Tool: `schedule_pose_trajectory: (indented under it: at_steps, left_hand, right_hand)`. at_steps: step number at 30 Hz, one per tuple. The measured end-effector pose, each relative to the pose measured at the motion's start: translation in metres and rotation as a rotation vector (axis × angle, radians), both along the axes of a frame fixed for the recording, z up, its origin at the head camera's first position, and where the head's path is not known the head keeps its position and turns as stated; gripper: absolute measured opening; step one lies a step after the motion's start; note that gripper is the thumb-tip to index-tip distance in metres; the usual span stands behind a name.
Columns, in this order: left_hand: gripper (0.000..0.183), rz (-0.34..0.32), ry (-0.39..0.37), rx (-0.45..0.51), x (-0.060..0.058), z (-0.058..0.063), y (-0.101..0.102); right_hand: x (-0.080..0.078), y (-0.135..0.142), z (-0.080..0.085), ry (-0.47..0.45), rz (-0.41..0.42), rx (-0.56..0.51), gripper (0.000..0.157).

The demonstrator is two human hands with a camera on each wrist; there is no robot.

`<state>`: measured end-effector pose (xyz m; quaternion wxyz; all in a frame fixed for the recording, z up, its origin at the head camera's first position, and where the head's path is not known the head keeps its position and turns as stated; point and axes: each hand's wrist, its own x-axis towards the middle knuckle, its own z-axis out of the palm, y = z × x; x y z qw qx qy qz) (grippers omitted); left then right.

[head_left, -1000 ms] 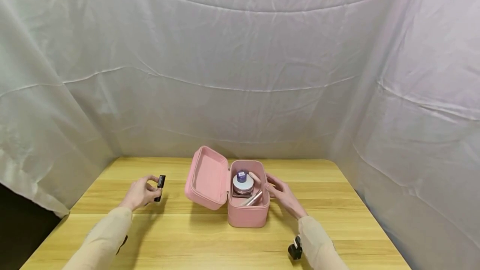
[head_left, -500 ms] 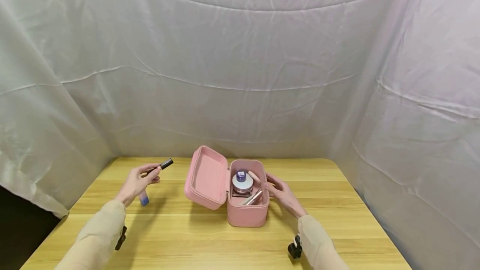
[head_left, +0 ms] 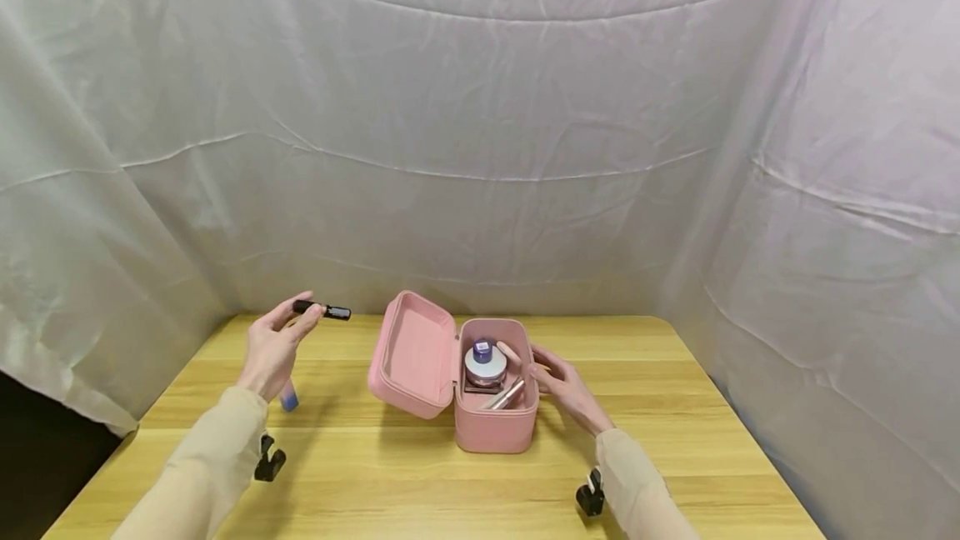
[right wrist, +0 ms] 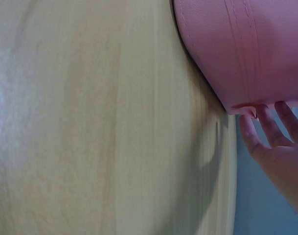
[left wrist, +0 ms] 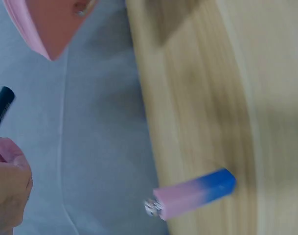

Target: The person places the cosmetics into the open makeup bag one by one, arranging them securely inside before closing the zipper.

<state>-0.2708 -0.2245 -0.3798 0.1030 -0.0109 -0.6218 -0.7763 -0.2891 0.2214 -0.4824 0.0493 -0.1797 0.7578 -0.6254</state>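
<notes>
In the head view my left hand (head_left: 272, 348) holds a slim black cosmetic tube (head_left: 337, 312) raised above the left of the table, pinched between thumb and fingers. Part of that tube shows in the left wrist view too. Below the hand stands a pink-to-blue lipstick-like tube (left wrist: 195, 194), mostly hidden by the hand from above. A pink makeup case (head_left: 495, 433) stands near the middle, its lid (head_left: 422, 354) swung out to the left. My right hand (head_left: 567, 390) touches the case's right side; the fingers lie fairly straight against it in the right wrist view.
Inside the case sit a round white-topped container (head_left: 486, 367) with a purple-capped item (head_left: 482, 350) on it, a silver tube (head_left: 508, 396) and a pale pink stick (head_left: 509, 354). Grey curtains (head_left: 480, 232) hang behind the table (head_left: 420, 490) and at both sides.
My left hand has lifted the black tube up off the left area and turned it from upright to nearly level. The pink-to-blue tube has come into sight. The right hand and case stay put.
</notes>
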Motion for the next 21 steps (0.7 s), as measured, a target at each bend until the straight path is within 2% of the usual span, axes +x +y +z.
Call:
schedule_pose_trajectory:
  at_steps: [3,5,8,11,16,21]
  left_hand:
    - [0.057,-0.024,0.061,0.065,-0.002,0.004,0.011]
    - [0.061,-0.007,0.080,0.060,-0.003,0.007,0.020]
    - [0.051,0.019,0.090,0.048,-0.005,0.011,0.032]
    - [0.039,0.012,0.117,0.027,-0.007,0.014,0.041]
    - [0.037,-0.030,0.159,-0.090,-0.007,0.019,0.056]
    - [0.038,-0.032,0.224,-0.294,-0.005,0.024,0.076]
  right_hand:
    - [0.000,0.000,0.000,-0.012,-0.002,-0.009,0.057]
    - [0.000,0.000,0.000,-0.008,0.003,-0.010,0.057]
    - [0.000,0.000,0.000,-0.003,0.010,-0.014,0.058]
    - [0.000,-0.001,0.001,-0.002,0.009,-0.017,0.058]
    - [0.000,-0.001,0.001,0.003,0.007,-0.010,0.057]
    - [0.000,0.000,0.001,0.012,-0.002,0.006,0.057]
